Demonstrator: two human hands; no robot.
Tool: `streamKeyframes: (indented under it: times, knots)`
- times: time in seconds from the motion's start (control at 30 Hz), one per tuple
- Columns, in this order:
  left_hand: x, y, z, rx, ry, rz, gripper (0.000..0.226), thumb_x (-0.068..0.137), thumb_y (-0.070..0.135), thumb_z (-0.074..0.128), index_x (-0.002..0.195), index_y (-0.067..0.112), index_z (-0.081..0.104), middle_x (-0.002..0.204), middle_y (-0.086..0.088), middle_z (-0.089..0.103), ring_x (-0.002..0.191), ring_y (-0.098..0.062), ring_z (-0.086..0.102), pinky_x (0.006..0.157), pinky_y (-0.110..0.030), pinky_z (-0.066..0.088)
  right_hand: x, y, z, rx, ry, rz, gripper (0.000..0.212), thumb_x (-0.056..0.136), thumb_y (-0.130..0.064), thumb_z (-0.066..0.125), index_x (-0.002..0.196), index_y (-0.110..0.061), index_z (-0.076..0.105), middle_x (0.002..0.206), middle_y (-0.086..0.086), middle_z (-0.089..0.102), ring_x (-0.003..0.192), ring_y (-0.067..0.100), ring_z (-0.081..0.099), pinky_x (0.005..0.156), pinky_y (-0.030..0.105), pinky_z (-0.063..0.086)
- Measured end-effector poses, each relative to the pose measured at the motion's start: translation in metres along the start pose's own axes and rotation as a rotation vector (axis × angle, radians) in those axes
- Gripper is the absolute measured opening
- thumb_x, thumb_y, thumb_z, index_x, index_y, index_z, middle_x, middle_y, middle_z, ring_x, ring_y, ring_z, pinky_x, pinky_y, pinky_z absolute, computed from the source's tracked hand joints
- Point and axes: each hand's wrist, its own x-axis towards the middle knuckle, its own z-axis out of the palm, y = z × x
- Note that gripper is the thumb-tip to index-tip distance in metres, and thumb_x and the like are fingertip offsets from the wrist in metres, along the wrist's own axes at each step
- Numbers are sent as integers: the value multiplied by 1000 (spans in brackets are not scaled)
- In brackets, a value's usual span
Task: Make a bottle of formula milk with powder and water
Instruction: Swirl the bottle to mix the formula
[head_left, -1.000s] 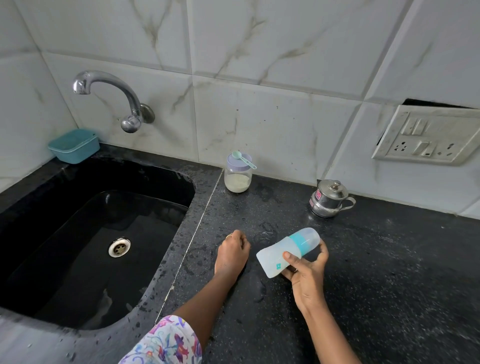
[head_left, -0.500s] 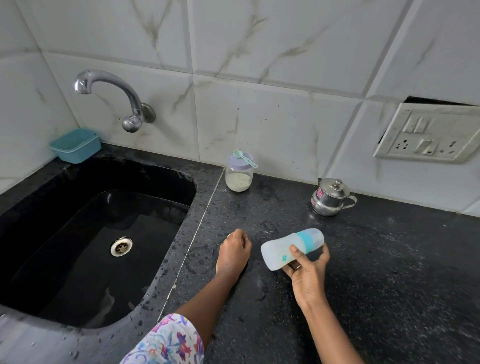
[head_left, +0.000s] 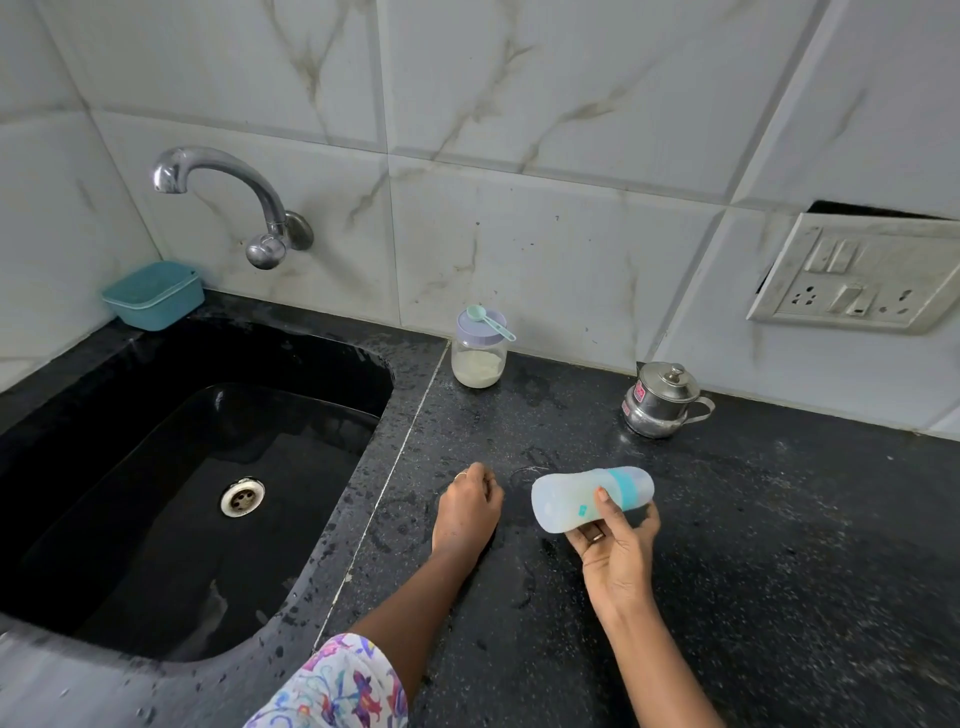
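Note:
My right hand (head_left: 615, 551) grips a translucent baby bottle (head_left: 569, 499) with a teal collar, held almost on its side just above the black counter (head_left: 753, 545), cap end to the right. My left hand (head_left: 467, 512) rests on the counter beside it with fingers curled under, holding nothing that I can see. At the back by the wall stands a glass jar of pale powder (head_left: 479, 358) with a lilac lid and a teal scoop (head_left: 491, 322) lying on top. A small lidded steel pot (head_left: 662, 400) sits to its right.
A black sink (head_left: 171, 499) with a steel drain takes up the left side, under a chrome tap (head_left: 228, 197). A teal plastic tub (head_left: 153, 293) sits at the sink's back corner. A switch and socket plate (head_left: 857, 275) hangs on the tiled wall at right.
My right hand has tipped the bottle from a slant with its base low to nearly level. My left hand has stayed on the counter.

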Motion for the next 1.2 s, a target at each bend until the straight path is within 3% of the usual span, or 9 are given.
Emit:
streamKeyframes:
  times: [0.1, 0.27, 0.4, 0.53, 0.67, 0.8, 0.93, 1.07, 1.2]
  knots:
    - [0, 0, 0, 1, 1, 3, 11, 92, 19, 49, 91, 10, 55, 87, -4, 61, 76, -21, 58, 70, -36, 47, -3, -2, 2, -85, -45, -2, 72, 81, 10, 58, 134, -33, 32, 110, 6, 61, 96, 23, 63, 61, 39, 59]
    - [0, 0, 0, -1, 1, 8, 11, 92, 19, 49, 91, 9, 55, 86, -5, 61, 77, -22, 58, 71, -37, 48, 0, -3, -1, -8, -14, -1, 71, 83, 6, 58, 137, -32, 30, 117, 7, 58, 101, 25, 61, 60, 39, 59]
    - [0, 0, 0, 0, 3, 11, 10, 91, 18, 49, 91, 10, 55, 88, -5, 61, 78, -23, 58, 72, -37, 48, -4, -3, 0, -145, -80, -6, 78, 78, 12, 59, 132, -37, 32, 106, 8, 63, 96, 24, 64, 61, 38, 59]
    - [0, -1, 0, 3, 9, 20, 10, 92, 18, 49, 90, 10, 54, 86, -4, 60, 75, -20, 57, 68, -33, 46, 0, -2, -1, -32, -18, -20, 73, 80, 8, 59, 132, -36, 33, 118, 7, 58, 102, 25, 61, 59, 38, 59]
    - [1, -2, 1, 4, 10, 19, 10, 92, 18, 49, 91, 10, 55, 86, -4, 61, 75, -21, 58, 69, -34, 46, -4, -3, 1, -115, -66, -18, 81, 76, 12, 59, 135, -36, 31, 106, 6, 64, 98, 25, 63, 68, 44, 57]
    - [1, -2, 1, 0, 12, 21, 10, 92, 18, 49, 91, 10, 55, 86, -4, 61, 76, -20, 57, 69, -33, 46, -1, 0, -1, -48, -8, -28, 78, 77, 7, 61, 135, -36, 31, 119, 7, 59, 103, 25, 61, 61, 40, 59]
    - [1, -2, 1, 4, 12, 19, 9, 91, 18, 49, 90, 10, 55, 86, -4, 61, 76, -20, 57, 68, -32, 44, -6, -2, 4, -146, -75, -35, 79, 76, 14, 60, 129, -39, 34, 99, 4, 68, 94, 22, 65, 69, 43, 58]
    - [1, -2, 1, 4, 9, 20, 10, 92, 18, 49, 90, 10, 54, 86, -5, 61, 76, -21, 56, 69, -33, 43, -3, -1, 3, -45, -21, -34, 71, 79, 9, 60, 126, -38, 34, 116, 5, 59, 103, 24, 61, 62, 40, 59]
    - [1, -2, 1, -3, 8, 15, 9, 91, 18, 49, 89, 11, 54, 85, -4, 60, 75, -22, 56, 69, -35, 45, -6, -2, 4, -146, -74, -26, 82, 77, 13, 60, 133, -38, 31, 104, 6, 65, 96, 23, 64, 70, 44, 58]
